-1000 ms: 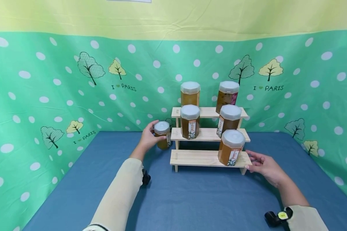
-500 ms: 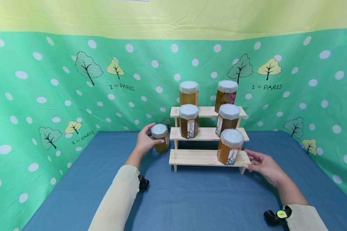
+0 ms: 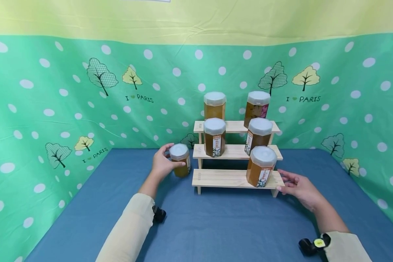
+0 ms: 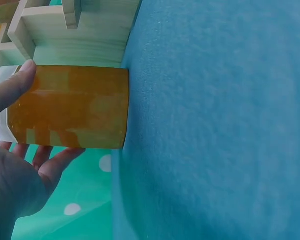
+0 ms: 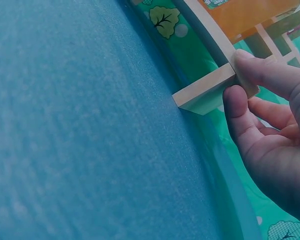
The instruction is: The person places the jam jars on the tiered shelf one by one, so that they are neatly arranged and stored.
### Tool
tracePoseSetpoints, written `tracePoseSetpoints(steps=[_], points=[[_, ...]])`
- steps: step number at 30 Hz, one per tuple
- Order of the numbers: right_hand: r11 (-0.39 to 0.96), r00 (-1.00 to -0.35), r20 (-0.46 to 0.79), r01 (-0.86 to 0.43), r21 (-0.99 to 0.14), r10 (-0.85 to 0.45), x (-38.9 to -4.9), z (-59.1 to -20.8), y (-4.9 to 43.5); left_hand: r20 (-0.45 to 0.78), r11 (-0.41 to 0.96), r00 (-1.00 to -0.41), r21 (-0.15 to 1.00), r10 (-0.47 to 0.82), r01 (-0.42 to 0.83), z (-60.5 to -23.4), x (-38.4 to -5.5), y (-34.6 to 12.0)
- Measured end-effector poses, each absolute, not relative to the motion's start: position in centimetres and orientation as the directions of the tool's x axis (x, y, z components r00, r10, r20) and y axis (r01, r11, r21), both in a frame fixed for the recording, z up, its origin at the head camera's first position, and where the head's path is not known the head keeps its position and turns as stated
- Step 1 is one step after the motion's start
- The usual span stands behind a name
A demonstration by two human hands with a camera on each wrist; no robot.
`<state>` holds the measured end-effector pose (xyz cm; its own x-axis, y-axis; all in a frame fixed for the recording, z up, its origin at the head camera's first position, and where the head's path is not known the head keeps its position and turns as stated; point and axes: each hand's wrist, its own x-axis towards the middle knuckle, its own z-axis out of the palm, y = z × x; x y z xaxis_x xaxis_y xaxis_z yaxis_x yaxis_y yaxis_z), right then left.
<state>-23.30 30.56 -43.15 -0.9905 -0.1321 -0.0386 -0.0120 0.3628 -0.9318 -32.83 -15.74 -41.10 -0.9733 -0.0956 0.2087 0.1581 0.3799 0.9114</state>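
Observation:
My left hand [image 3: 163, 162] grips an amber-filled jar [image 3: 182, 167] with a white lid, left of a three-step wooden display stand [image 3: 216, 178]. Thumb and fingers lie on opposite sides of this jar near its lid. In the left wrist view the base of the amber jar [image 4: 85, 107] is right at the blue cloth. At the stand's front right corner, my right hand [image 3: 299, 189] pinches the end of the lowest step. The right wrist view has the thumb [image 5: 247, 62] on that step end and a finger [image 5: 236, 102] under it.
On the lowest step a jar [image 3: 261, 171] stands at the right. The middle step carries a left jar [image 3: 212, 142] and a right jar [image 3: 258, 136]; two more are on the top step [image 3: 237, 126]. A dotted green curtain [image 3: 170, 91] hangs behind the blue tablecloth [image 3: 216, 225].
My left hand and the amber jar have come toward me and slightly left, away from the stand. The right hand keeps its place on the step end.

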Motion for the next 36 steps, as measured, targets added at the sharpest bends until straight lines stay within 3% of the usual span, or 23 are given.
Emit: tracePoseSetpoints(steps=[36], points=[[0.362,-0.989,-0.047,-0.006,-0.932,-0.137,-23.4,-43.4,30.7,0.204,0.389,-0.976,0.907,-0.069,0.162,-39.7,-27.6,-16.9]])
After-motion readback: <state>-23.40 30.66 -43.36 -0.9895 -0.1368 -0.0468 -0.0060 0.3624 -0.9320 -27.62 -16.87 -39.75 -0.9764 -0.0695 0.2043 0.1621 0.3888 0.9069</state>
